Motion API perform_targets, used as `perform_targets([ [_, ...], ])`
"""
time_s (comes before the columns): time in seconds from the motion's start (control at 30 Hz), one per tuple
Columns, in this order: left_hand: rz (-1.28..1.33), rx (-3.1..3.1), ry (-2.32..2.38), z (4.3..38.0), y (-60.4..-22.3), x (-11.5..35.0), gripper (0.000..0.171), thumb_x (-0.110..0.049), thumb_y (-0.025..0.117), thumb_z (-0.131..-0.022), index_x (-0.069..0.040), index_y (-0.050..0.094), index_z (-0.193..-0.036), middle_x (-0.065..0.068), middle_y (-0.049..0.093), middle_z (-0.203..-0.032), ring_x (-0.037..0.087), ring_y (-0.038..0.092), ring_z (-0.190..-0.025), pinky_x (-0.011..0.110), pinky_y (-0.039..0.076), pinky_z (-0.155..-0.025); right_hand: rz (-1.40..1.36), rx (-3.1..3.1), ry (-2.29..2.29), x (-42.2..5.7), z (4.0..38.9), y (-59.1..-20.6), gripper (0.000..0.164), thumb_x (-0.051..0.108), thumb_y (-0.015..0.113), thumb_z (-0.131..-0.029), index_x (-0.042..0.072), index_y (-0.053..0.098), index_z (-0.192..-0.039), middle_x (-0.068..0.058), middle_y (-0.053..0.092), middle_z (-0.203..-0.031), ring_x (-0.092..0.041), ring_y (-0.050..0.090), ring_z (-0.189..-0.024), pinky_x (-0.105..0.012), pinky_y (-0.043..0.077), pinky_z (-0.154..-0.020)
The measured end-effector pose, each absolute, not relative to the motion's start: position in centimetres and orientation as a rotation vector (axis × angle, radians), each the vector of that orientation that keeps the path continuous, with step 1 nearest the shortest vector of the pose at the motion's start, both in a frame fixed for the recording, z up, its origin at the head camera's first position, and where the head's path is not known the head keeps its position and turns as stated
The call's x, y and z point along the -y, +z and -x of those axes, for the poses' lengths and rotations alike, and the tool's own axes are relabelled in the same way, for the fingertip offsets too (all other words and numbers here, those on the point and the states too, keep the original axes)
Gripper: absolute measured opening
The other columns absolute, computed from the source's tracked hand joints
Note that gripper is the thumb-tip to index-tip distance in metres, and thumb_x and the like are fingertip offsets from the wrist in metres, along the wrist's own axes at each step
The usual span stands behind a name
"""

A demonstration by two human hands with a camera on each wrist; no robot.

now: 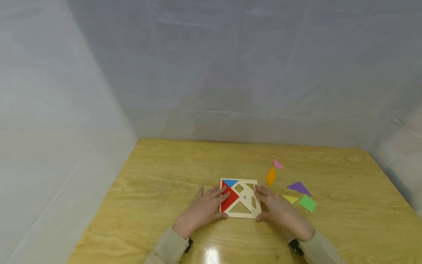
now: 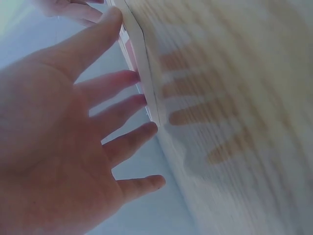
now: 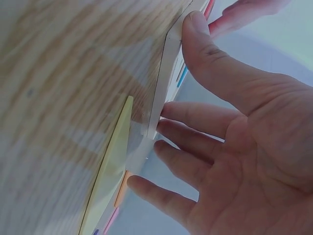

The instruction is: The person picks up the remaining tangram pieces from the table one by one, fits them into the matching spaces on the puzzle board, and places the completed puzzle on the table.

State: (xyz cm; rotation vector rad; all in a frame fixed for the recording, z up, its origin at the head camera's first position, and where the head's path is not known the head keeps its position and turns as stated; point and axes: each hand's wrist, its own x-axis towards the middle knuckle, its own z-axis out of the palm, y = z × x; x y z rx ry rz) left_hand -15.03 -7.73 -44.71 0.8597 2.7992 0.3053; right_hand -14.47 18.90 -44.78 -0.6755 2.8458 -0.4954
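Note:
A pale wooden tangram board lies flat on the table between the two hands. A red triangle and a blue triangle sit in its left part; the other cut-outs show bare table colour. My left hand touches the board's left side, fingers spread and mostly straight, the thumb at its near corner. On the opposite side, my right hand has its thumb at the near right corner and fingertips along the right edge. Just beside the right hand lies a yellow triangle, partly hidden behind it.
Loose pieces lie right of the board: a green square, a purple triangle, an orange parallelogram and a pink triangle. The wooden table meets a grey sheet at its back edge.

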Motion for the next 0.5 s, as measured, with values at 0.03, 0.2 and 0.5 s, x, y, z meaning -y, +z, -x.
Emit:
perform_targets([
  [0.03, -0.865, -2.8, 0.308, 15.1, -44.76, 7.74, 0.069, -0.047, 0.068, -0.094, -0.015, 0.049, -0.152, 0.007, 0.039, -0.161, 0.032, 0.035, -0.148, 0.067, 0.026, -0.116, 0.667, -2.846, -0.495, -18.91, 14.5, -44.76, 0.088, 0.033, 0.087, -0.074, -0.007, 0.051, -0.144, -0.023, 0.039, -0.157, -0.044, 0.036, -0.144, -0.063, 0.042, -0.104],
  [0.2, -0.902, -2.807, 0.3, 15.2, -44.83, 7.79, 0.07, -0.046, 0.068, -0.093, -0.012, 0.05, -0.151, 0.01, 0.039, -0.16, 0.031, 0.038, -0.147, 0.066, 0.027, -0.115, 0.664, -2.842, -0.495, -18.9, 14.6, -44.79, 0.088, 0.032, 0.087, -0.074, -0.007, 0.05, -0.144, -0.023, 0.038, -0.157, -0.045, 0.035, -0.145, -0.062, 0.04, -0.107],
  [0.5, -0.921, -2.797, 0.311, 15.01, -44.69, 7.7, 0.069, -0.043, 0.069, -0.093, -0.008, 0.05, -0.15, 0.014, 0.038, -0.16, 0.031, 0.04, -0.146, 0.066, 0.031, -0.114, 0.734, -2.835, -0.485, -19.31, 14.78, -44.76, 0.085, 0.034, 0.084, -0.078, -0.006, 0.05, -0.145, -0.025, 0.039, -0.156, -0.047, 0.034, -0.144, -0.061, 0.038, -0.109],
])
